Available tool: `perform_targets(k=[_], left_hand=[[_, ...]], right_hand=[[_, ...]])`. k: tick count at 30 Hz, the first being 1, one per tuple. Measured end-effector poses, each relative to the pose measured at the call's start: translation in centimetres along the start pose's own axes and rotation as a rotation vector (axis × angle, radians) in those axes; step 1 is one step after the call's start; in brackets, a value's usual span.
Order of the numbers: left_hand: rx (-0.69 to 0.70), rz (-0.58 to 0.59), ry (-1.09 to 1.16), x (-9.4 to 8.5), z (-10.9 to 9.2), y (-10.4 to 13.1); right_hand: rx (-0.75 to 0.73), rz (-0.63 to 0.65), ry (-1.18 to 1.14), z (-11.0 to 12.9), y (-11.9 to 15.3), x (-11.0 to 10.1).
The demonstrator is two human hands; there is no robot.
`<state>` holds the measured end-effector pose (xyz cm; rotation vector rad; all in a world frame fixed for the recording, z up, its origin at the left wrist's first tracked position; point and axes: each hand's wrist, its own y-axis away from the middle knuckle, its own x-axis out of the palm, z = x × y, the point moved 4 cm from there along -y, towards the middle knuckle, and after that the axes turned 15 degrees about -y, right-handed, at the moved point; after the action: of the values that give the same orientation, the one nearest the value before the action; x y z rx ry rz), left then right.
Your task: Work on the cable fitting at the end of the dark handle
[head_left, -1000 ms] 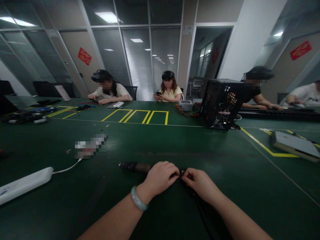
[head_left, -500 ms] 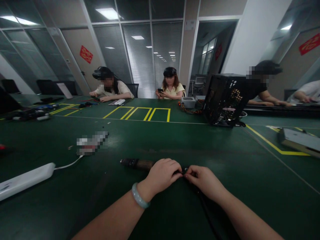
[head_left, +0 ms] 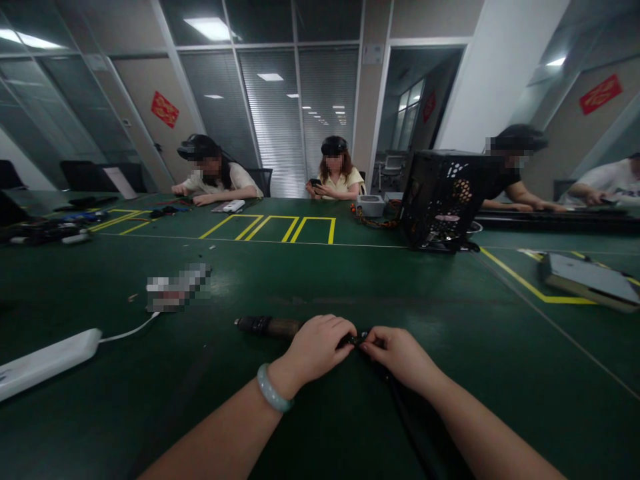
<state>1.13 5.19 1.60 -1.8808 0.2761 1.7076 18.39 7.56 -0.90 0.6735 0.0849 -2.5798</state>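
Note:
A dark electric screwdriver with a brownish body lies on the green table, its tip pointing left. My left hand, a pale bangle at its wrist, rests over the rear part of the tool with its fingers closed around it. Close beside it, my right hand is closed in a pinch on the black cable at the tool's rear end. A small dark end piece shows between the fingertips of both hands. From there the cable runs toward me, down to the lower edge, partly hidden by my right hand.
To the left are a white power strip with a white cord and a blurred-out object. A black computer case stands at the back right, a grey metal box farther right. Several people sit across the table.
The view has turned slightly, so everything sits a little farther left. My fingertips have shifted a little, and more of the dark end piece shows between them.

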Motion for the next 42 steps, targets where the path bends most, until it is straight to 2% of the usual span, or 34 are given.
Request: perform_targets(k=[9, 26, 35, 42], left_hand=[[0.004, 0.0, 0.005, 0.52, 0.09, -0.13], [-0.001, -0.039, 0.024, 0.37, 0.05, -0.05], [0.004, 0.01, 0.038, 0.21, -0.05, -0.05], [0.006, 0.001, 0.04, 0.19, -0.16, -0.09]], right_hand=[[-0.003, -0.024, 0.027, -0.6, -0.17, 0.0], [0.013, 0.013, -0.027, -0.53, -0.17, -0.08], [-0.019, 0.015, -0.012, -0.7, -0.17, -0.08], [-0.044, 0.005, 0.002, -0.7, -0.18, -0.02]])
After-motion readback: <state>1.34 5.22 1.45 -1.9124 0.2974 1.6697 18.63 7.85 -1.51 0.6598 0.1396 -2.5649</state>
